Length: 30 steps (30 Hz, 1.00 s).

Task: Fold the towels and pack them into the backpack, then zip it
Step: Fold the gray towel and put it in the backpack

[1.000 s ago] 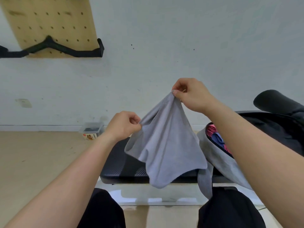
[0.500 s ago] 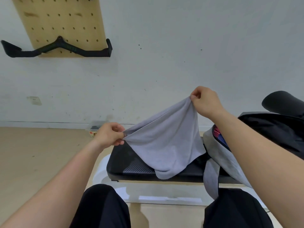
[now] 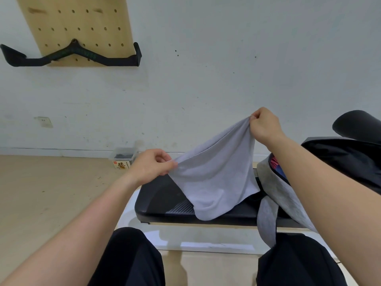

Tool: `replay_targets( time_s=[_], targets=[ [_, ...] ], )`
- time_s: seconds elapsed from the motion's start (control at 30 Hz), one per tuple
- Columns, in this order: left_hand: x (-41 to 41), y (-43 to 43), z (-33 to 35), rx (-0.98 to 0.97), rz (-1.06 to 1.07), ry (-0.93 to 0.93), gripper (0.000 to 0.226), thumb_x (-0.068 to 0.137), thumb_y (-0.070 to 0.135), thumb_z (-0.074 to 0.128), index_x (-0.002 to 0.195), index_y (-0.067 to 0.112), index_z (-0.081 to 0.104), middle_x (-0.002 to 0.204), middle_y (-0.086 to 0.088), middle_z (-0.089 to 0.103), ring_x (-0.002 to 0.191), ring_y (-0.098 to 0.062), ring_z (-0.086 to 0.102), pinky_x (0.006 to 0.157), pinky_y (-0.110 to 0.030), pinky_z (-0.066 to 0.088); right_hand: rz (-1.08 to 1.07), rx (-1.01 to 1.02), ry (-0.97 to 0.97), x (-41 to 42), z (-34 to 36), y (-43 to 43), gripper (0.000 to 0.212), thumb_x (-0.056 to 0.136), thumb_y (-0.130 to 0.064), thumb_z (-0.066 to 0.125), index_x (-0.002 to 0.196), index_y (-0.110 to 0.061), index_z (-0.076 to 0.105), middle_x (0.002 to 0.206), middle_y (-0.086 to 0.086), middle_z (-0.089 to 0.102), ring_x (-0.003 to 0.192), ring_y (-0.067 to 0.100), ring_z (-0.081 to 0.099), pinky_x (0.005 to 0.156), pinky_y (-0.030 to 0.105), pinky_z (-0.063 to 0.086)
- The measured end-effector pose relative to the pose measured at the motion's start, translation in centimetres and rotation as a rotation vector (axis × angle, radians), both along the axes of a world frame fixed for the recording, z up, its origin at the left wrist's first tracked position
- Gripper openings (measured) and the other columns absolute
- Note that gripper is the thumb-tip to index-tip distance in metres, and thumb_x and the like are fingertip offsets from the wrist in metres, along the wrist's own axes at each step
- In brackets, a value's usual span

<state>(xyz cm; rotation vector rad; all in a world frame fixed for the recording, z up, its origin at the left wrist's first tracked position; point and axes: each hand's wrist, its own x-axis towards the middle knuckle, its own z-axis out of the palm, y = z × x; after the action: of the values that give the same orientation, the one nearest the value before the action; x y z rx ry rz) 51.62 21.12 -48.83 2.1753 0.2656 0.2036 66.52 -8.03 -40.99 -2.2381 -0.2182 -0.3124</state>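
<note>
A light grey towel point(image 3: 218, 176) hangs stretched in the air above a black padded bench point(image 3: 160, 201). My left hand point(image 3: 150, 166) pinches its lower left corner. My right hand point(image 3: 263, 125) pinches the upper right corner, higher and farther right. The towel's bottom droops onto the bench. At the right, an open black backpack point(image 3: 346, 162) lies on the bench, with red and blue fabric point(image 3: 277, 166) showing in its mouth. A second grey towel point(image 3: 276, 195) drapes over the backpack's opening and hangs off the bench's front edge.
A white wall stands close behind the bench. A wooden pegboard point(image 3: 82, 21) carries a black handle bar point(image 3: 72, 55) at the upper left. A small plastic box point(image 3: 123, 158) sits on the floor by the wall. My knees in black trousers point(image 3: 132, 256) are below the bench.
My hands have drawn apart, spreading the grey towel wider. The left hand moved left and down, the right hand moved right. The camera view has shifted a little.
</note>
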Motion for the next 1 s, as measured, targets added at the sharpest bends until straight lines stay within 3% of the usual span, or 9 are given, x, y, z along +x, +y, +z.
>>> replay_targets(
  time_s=[0.07,0.17,0.23,0.33,0.43,0.5,0.57,0.87,1.0],
  targets=[
    [0.0,-0.3,-0.1,0.182,-0.036,0.009,0.025,0.07,0.04,0.084,0.086,0.027,0.07,0.081,0.005,0.072,0.078,-0.014,0.068,0.072,-0.03,0.054,-0.008,-0.011,0.0,0.2,-0.1,-0.1,0.022,0.095,-0.009,0.036,0.103,-0.004,0.056,0.103,0.008,0.055,0.092,0.024,0.048,0.075,0.032,0.037],
    [0.4,-0.6,0.1,0.287,-0.025,-0.09,0.011,0.08,0.032,0.078,0.081,0.026,0.069,0.071,0.005,0.068,0.068,-0.015,0.064,0.067,-0.033,0.051,-0.009,-0.027,-0.009,0.3,-0.3,-0.3,0.024,0.097,-0.009,0.035,0.106,-0.002,0.055,0.103,0.008,0.054,0.093,0.025,0.048,0.076,0.033,0.037],
    [0.7,-0.3,0.6,0.3,0.052,-0.195,0.01,0.089,0.027,0.07,0.079,0.025,0.067,0.068,0.007,0.066,0.062,-0.013,0.064,0.065,-0.031,0.05,-0.002,-0.044,0.008,0.5,-0.3,-0.6,0.02,0.097,-0.009,0.035,0.097,-0.004,0.054,0.095,0.007,0.053,0.087,0.025,0.047,0.071,0.032,0.036],
    [1.4,0.3,2.4,0.354,0.178,-0.341,0.015,0.096,0.025,0.06,0.087,0.023,0.071,0.073,0.013,0.065,0.071,-0.015,0.062,0.068,-0.027,0.042,0.026,-0.104,0.047,0.7,0.2,-1.1,0.017,0.092,-0.005,0.036,0.077,-0.008,0.045,0.075,0.008,0.045,0.074,0.024,0.038,0.062,0.029,0.029],
    [2.6,0.5,5.1,0.406,0.299,-0.427,0.022,0.1,0.028,0.05,0.095,0.024,0.07,0.082,0.011,0.065,0.081,-0.016,0.058,0.07,-0.029,0.042,0.004,0.022,-0.017,0.3,1.7,-1.2,0.016,0.096,-0.01,0.039,0.092,-0.008,0.053,0.087,0.006,0.052,0.08,0.024,0.045,0.067,0.029,0.035],
    [3.6,0.5,6.6,0.452,0.307,-0.356,0.023,0.102,0.028,0.043,0.095,0.022,0.065,0.086,0.007,0.063,0.082,-0.021,0.056,0.068,-0.032,0.043,-0.013,0.087,-0.091,0.1,2.3,-1.0,0.019,0.1,-0.014,0.038,0.107,-0.007,0.055,0.1,0.005,0.055,0.09,0.023,0.049,0.075,0.032,0.039],
    [4.2,0.5,7.4,0.519,0.253,-0.224,0.023,0.1,0.022,0.042,0.09,0.02,0.062,0.087,0.002,0.064,0.085,-0.028,0.059,0.069,-0.039,0.047,0.008,0.042,-0.067,-0.2,2.4,-0.7,0.02,0.1,-0.014,0.038,0.107,-0.007,0.055,0.103,0.007,0.056,0.091,0.025,0.05,0.075,0.032,0.038],
    [3.3,0.8,7.7,0.448,0.277,-0.395,0.019,0.102,0.022,0.047,0.092,0.02,0.062,0.087,0.003,0.063,0.082,-0.02,0.055,0.071,-0.027,0.036,0.044,0.06,-0.065,-1.3,1.6,-0.9,0.018,0.1,-0.013,0.039,0.104,-0.008,0.055,0.1,0.005,0.057,0.088,0.023,0.05,0.071,0.029,0.036],
    [2.8,0.6,8.3,0.401,0.298,-0.455,0.019,0.102,0.022,0.047,0.097,0.016,0.064,0.089,0.004,0.063,0.083,-0.016,0.053,0.069,-0.019,0.034,0.045,0.143,-0.061,-1.6,1.6,-1.2,0.016,0.101,-0.018,0.037,0.103,-0.012,0.052,0.102,0.003,0.055,0.085,0.018,0.049,0.059,0.025,0.035]
  ],
)
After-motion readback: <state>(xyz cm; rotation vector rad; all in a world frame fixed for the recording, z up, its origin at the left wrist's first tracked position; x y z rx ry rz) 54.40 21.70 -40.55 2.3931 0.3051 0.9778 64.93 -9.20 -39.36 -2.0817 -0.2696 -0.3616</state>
